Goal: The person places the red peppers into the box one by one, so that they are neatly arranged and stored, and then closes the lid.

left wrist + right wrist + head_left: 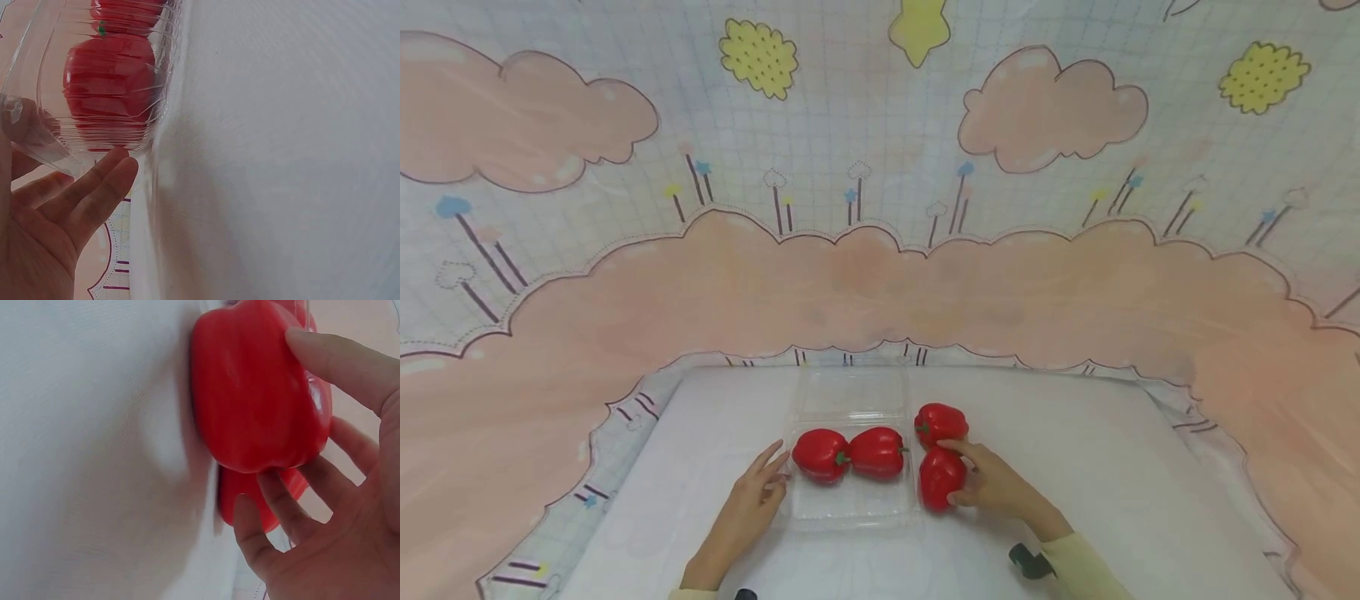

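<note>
A clear plastic clamshell box (850,507) lies with its lid folded back, and two red bell peppers (820,456) sit side by side in its base. My left hand (754,505) is at the box's left side; in the left wrist view its fingers (106,187) are fairly straight against the ribbed plastic wall. To the right of the box, my right hand (992,483) holds the nearer of two loose red bell peppers (942,479) between thumb and fingers. The other loose red bell pepper (940,423) lies just beyond it, partly hidden by the held one in the right wrist view.
A white cloth (1097,467) covers the table. The box's transparent lid (852,393) lies toward the back edge. Behind and around the table hangs a patterned curtain (880,283) with clouds and stars. Dark straps show near both wrists.
</note>
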